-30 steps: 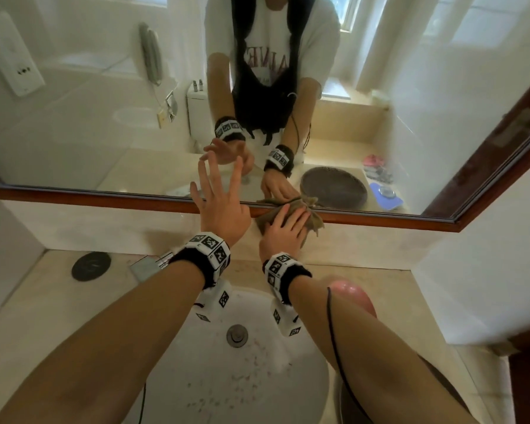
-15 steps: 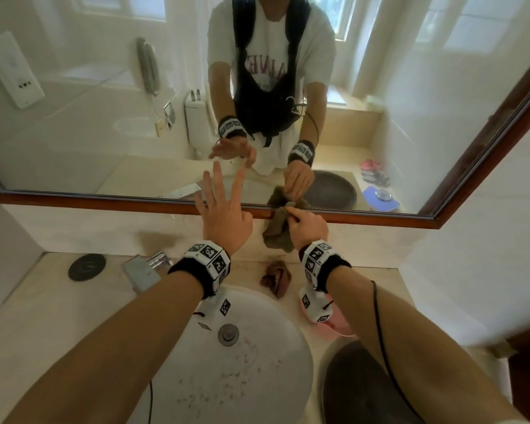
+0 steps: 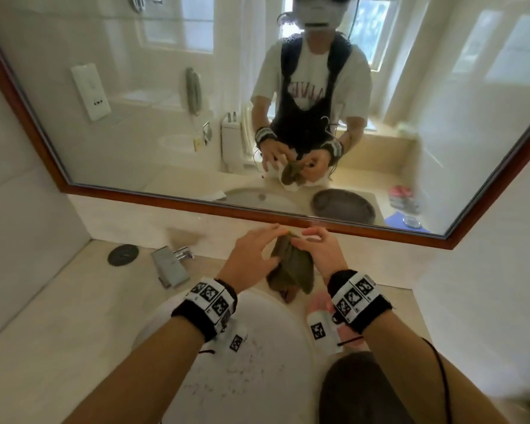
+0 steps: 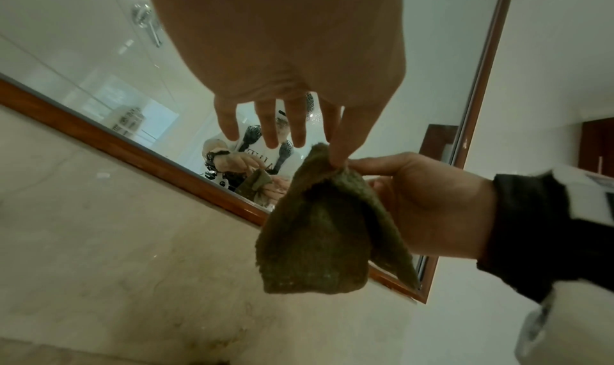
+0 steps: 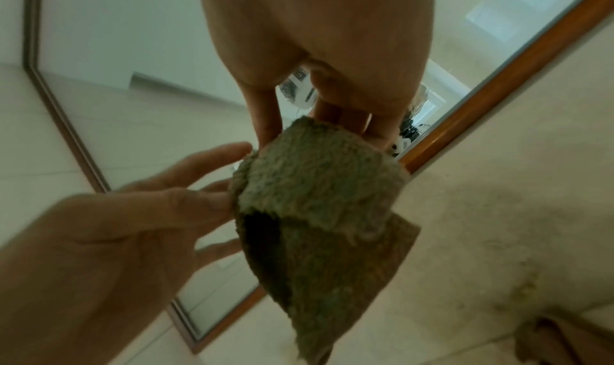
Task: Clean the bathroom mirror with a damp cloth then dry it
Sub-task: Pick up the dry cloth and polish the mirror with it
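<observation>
An olive-brown cloth [image 3: 291, 267] [image 4: 319, 239] [image 5: 319, 187] hangs bunched in the air over the back of the sink, just below the mirror's wooden frame [image 3: 196, 206]. My right hand [image 3: 318, 249] [image 5: 319, 124] pinches its top edge between thumb and fingers. My left hand [image 3: 251, 255] [image 4: 335, 155] meets it from the left. Its index finger is at the cloth's top and its thumb presses the side, while the other fingers are spread. The mirror [image 3: 166, 102] reflects both hands and the cloth.
A second, reddish-brown cloth [image 5: 565, 344] lies on the counter behind the white sink [image 3: 227, 362]. A chrome faucet [image 3: 172, 264] and a black round disc [image 3: 123, 254] sit to the left. A dark basin [image 3: 364, 393] is at lower right, with a pink object [image 3: 318, 301] beside it.
My right hand has drawn the cloth off the mirror's bottom frame and down toward me. My left hand, raised open at the glass before, has dropped onto the cloth.
</observation>
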A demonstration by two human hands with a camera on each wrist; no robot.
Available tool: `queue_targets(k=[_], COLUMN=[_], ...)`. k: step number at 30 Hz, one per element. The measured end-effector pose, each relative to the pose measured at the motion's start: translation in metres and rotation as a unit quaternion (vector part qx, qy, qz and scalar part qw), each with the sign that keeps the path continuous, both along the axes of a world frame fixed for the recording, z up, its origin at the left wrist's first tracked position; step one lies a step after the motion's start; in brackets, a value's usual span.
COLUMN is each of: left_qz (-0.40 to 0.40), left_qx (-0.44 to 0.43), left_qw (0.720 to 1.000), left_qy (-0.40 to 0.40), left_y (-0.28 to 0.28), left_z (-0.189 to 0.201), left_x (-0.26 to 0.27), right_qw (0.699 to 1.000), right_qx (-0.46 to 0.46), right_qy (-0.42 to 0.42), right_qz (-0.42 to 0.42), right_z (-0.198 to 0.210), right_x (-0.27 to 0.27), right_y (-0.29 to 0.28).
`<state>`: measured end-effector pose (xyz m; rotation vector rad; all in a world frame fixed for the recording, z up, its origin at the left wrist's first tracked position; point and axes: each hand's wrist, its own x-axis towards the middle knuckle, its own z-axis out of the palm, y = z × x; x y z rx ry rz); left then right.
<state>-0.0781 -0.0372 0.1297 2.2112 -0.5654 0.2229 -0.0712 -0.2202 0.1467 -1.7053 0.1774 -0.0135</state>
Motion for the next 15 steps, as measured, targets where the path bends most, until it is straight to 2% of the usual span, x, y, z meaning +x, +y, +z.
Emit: queue_targets(k=[3, 10, 15], left_qz=[-0.006, 0.045, 0.058], left_qx=[-0.044, -0.088, -0.154], left_qw=[0.999, 0.995, 0.982], left_qy=[0.015, 0.031, 0.097], left_y=[0.004, -0.004, -0.012], left_z=[-0.006, -0.018, -0.029], left_x=[-0.022, -0.063, -0.09], right_qw=[0.997, 0.989, 0.983], right_qx=[0.065, 0.101, 0.13], right_qy=[0.012, 0.054, 0.065], right_qz=[0.03, 0.096, 0.11], right_z=[-0.002, -0.026, -0.034], right_x=[-0.02, -0.054, -0.088], right_y=[0.005, 0.004, 0.001])
